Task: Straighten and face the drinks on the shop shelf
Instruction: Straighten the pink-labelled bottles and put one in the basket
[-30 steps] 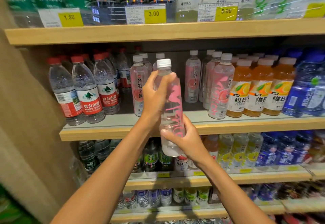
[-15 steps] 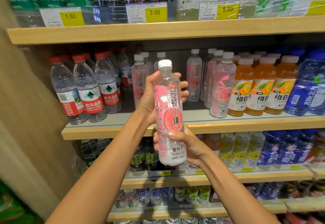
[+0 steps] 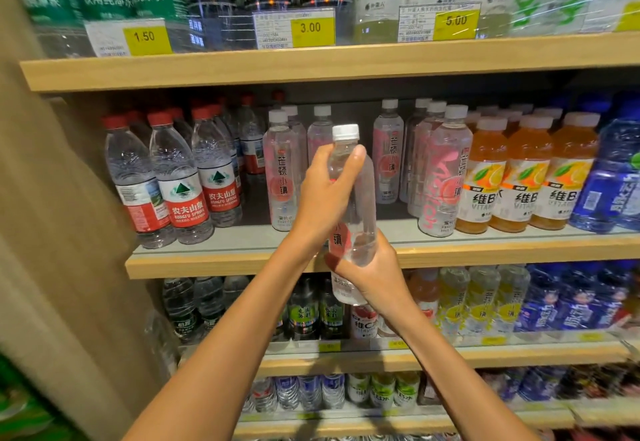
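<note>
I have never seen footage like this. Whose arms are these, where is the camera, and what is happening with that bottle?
There is no machine here. These are a person's two bare arms, filmed by one wide-angle camera worn on the head, which looks forward and down.

The left hand grips the upper part of a clear bottle with a white cap. The right hand holds it near the base, in front of the middle shelf.

On that shelf stand red-capped water bottles at the left and pink-labelled bottles, like the held one, in the middle. Orange drinks and blue bottles are at the right. Yellow price tags sit along the shelf above.
</note>
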### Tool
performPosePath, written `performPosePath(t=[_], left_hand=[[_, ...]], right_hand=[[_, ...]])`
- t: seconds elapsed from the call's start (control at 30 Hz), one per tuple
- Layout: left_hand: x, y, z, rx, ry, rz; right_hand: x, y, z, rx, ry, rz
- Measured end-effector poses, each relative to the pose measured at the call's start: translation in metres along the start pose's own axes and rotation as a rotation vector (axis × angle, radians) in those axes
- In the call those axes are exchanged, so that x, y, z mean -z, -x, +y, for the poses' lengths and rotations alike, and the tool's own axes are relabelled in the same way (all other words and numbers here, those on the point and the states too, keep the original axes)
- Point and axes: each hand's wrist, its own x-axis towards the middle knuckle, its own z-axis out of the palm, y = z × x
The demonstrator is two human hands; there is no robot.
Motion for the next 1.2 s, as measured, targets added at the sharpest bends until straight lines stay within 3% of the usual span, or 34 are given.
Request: performPosePath(t=[0.17,0.4,0.57,0.7,0.9,1.1,1.2], left_hand=[[0.005,0.000,-0.003,0.041,0.016,-0.145],[0.014,0.001,-0.008,0.157,0.256,-0.234],[0.012,0.007,-0.016,0.150,0.273,-0.280],[-0.007,0.027,-0.033,0.167,0.260,-0.413],[-0.075,0.067,-0.065,0.384,0.302,-0.549],[-0.164,0.173,-0.123,0.868,0.330,-0.764],[-0.191,0.226,-0.149,0.962,0.213,-0.874]], right_hand=[[0.009,0.001,0.003,-0.010,-0.044,-0.060],[0.013,0.002,-0.004,-0.004,-0.094,-0.131],[0.015,0.008,-0.001,-0.034,-0.171,-0.130],[0.021,0.027,0.008,-0.060,-0.227,-0.077],[0.046,0.095,0.044,-0.221,-0.264,0.181],[0.085,0.251,0.104,-0.526,-0.179,0.743],[0.092,0.359,0.120,-0.768,-0.050,1.047]])
